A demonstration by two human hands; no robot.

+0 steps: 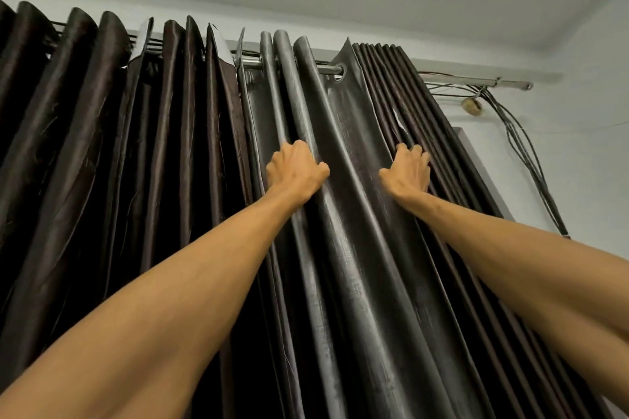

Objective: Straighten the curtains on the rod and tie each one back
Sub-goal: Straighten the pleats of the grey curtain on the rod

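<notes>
While both arms reach up, the curtain (343,221) is gripped at two places under the rod (325,69).
Fingers of left hand (296,168) curl round one fold; those of right hand (406,171) hook its right edge. Folds hang vertical, with the rod crosswise above both hands. No surface seen; pale wall (578,146), cables (526,155) at right.

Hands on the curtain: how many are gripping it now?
2. The left hand grips a fold of the grey curtain; the right hand grips its right edge, beside the brown curtain.
</notes>
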